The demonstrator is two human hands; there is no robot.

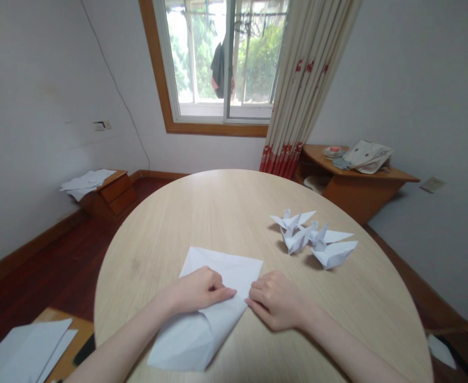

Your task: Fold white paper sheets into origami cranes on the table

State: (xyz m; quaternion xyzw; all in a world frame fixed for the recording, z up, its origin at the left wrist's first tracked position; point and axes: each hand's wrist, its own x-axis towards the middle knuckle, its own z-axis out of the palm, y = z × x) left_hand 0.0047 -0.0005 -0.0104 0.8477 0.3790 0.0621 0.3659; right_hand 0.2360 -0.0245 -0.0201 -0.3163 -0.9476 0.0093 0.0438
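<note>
Closed brown wooden drawer cabinet (117, 193) at ten o'clock of the round pale-wood table (218, 213). Left hand (204, 287) presses folded white paper (212, 325); separately, right hand (276, 300) touches its three-o'clock edge.

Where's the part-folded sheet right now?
Head view: the sheet lies on the near part of the table, left of centre, under the left hand; the right hand is at its right edge.

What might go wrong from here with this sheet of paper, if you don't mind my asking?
The paper may crease askew, as its near part looks curved, not flat. The right hand, at the paper's right edge, could nudge it out of line.
</note>
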